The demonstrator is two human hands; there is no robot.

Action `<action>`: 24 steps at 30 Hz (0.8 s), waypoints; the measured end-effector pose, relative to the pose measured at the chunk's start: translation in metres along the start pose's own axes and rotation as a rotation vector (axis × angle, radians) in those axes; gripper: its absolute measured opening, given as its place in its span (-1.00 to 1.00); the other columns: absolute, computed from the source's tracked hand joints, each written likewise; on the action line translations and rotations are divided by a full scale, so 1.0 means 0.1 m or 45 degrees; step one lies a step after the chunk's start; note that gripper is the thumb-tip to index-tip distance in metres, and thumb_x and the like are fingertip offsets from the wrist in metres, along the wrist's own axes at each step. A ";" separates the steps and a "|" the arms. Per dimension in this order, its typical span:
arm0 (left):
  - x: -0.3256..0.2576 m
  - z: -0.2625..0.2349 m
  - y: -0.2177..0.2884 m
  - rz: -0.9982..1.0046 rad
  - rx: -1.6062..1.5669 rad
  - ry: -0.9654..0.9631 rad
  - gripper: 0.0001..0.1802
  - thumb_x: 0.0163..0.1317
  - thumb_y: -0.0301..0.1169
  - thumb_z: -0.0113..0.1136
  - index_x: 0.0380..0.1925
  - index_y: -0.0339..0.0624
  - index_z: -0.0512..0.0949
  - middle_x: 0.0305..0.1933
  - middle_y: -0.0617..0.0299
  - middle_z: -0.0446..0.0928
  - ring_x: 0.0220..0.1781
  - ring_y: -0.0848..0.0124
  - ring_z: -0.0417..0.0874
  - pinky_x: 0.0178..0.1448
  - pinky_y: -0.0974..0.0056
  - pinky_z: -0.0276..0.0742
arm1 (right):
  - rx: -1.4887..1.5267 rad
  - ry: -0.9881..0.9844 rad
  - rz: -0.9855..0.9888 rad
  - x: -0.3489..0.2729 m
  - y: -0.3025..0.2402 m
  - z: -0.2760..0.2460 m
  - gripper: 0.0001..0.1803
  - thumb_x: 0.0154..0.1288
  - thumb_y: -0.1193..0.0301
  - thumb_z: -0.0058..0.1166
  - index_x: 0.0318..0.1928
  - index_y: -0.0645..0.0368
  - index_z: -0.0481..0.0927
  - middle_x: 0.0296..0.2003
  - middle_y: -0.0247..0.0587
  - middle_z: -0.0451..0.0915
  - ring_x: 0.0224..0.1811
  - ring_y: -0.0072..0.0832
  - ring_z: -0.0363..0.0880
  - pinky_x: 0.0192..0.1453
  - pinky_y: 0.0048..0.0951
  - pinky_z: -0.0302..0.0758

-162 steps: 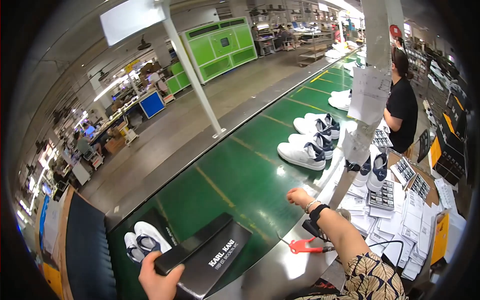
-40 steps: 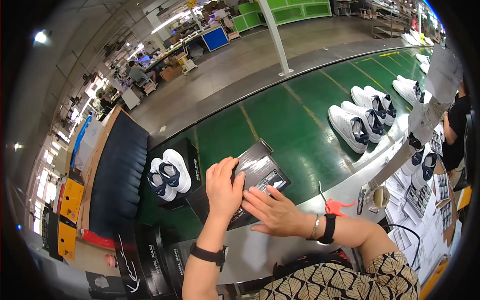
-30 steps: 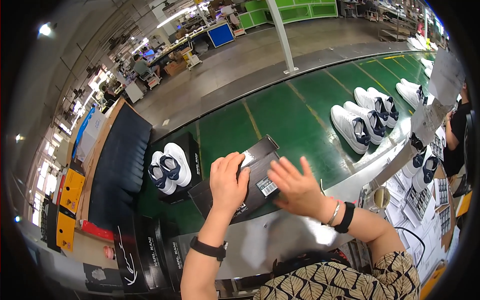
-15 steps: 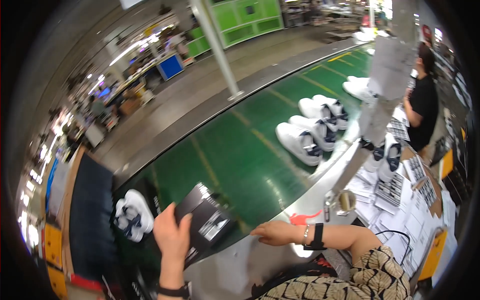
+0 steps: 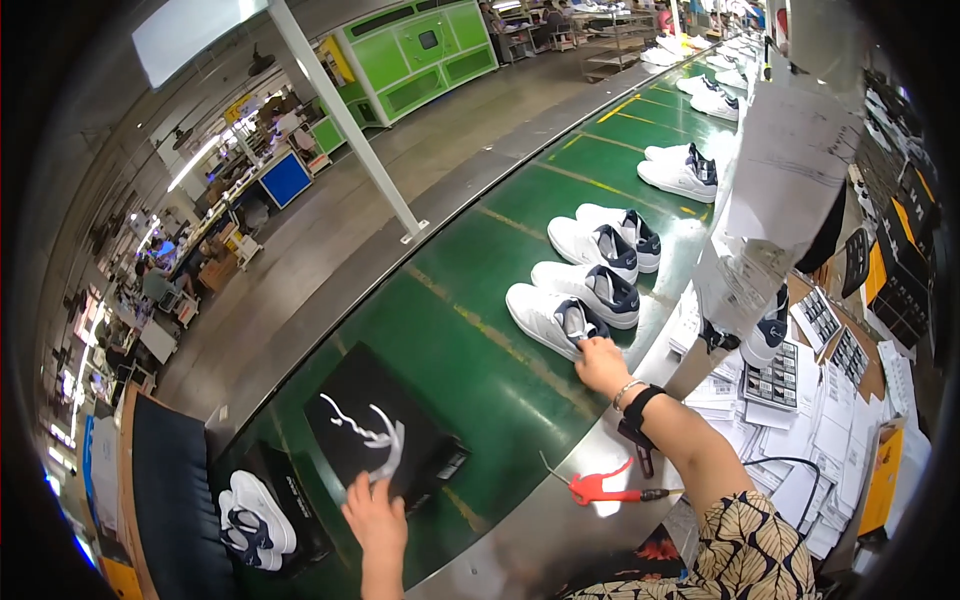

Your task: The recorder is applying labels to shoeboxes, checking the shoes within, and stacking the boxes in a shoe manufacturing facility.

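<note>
Left hand (image 5: 375,515): loosely spread at the black box (image 5: 385,420), lower left
Right hand (image 5: 605,370): at the heel of a white shoe (image 5: 542,318); grip I can't tell
Shoe spot: green belt (image 5: 445,365), just right of centre

The shoes (image 5: 545,318) are white and navy, the box (image 5: 360,405) black marked with white, the belt (image 5: 450,365) yellow-lined green.

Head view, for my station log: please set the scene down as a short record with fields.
Left hand: open, at the near edge of the black box; contact unclear
Right hand: fingers at the back of the nearest white shoe in the row
Surface: green belt under box and row
Lower left: white pair on another box
Metal edge: red tool
Far right: piled papers
</note>
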State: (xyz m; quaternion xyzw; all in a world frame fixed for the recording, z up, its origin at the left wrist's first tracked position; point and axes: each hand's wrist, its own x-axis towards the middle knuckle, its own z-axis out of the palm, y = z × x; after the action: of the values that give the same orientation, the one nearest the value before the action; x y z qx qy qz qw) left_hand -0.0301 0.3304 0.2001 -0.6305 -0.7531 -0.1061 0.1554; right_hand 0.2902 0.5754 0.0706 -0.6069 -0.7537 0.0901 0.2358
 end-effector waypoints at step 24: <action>-2.64 -0.76 -0.89 -1.090 0.273 0.004 -0.36 -0.21 -0.38 0.31 -0.04 -0.25 0.31 0.00 -0.02 0.35 0.09 0.00 0.29 0.11 -0.01 0.19 | -0.044 -0.349 0.009 0.88 0.07 0.17 -0.31 -0.22 0.38 0.10 0.09 0.15 0.33 -0.18 0.14 0.53 -0.07 -0.04 0.49 0.02 -0.20 0.38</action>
State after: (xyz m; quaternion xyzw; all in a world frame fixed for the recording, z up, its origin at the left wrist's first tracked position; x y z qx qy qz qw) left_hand -0.0681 0.0451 0.1766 -0.2419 -0.9529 -0.0831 0.1631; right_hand 0.2753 0.6644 0.0747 -0.5956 -0.7780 0.1600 0.1198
